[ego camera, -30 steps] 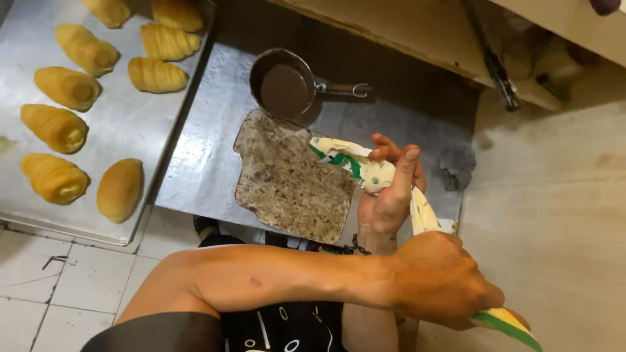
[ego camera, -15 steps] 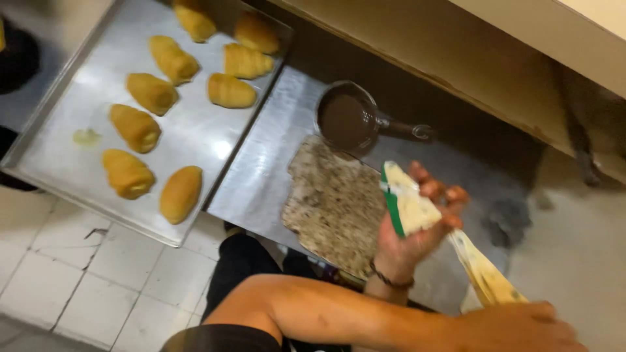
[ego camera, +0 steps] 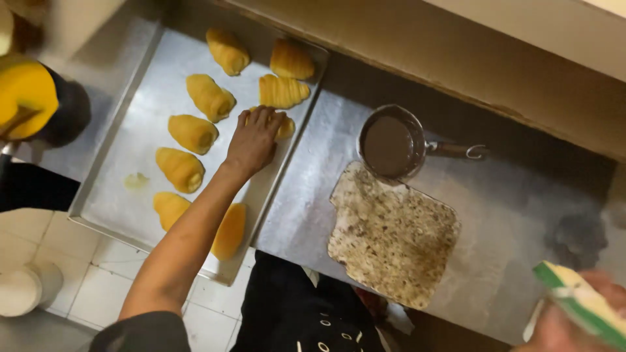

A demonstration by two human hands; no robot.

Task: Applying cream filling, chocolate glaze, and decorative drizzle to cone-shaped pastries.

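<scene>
Baking tray (ego camera: 124, 140) at left, its near right corner jutting past the worktop (ego camera: 521, 195) edge over the tiled floor (ego camera: 39, 228). Right rim of tray lying just beside the bare steel of the worktop. Open steel on the tray along its left side and near edge, apart from a pale scrap (ego camera: 135, 180). Raised wall along the far edge of worktop, boxing in tray and pan.

Left hand (ego camera: 253, 139) stretched out over the tray, palm down, fingers (ego camera: 261, 116) curled over a golden pastry (ego camera: 285, 127) at the tray's right rim. Grip laid on top of the pastry, touching it; whether closed round it, cannot tell. Other pastries in rows to the left and far side, close together, one near pastry (ego camera: 229, 229) partly under the forearm.

Right hand (ego camera: 554, 329) at the near right corner, blurred, clenched round a piping bag (ego camera: 580, 303) with green and yellow trim.

Small saucepan (ego camera: 391, 145) of brown filling on the worktop, handle pointing right. Speckled flat sheet (ego camera: 391, 236) just near of it, touching the pan's base. Clear steel to the right of both.
</scene>
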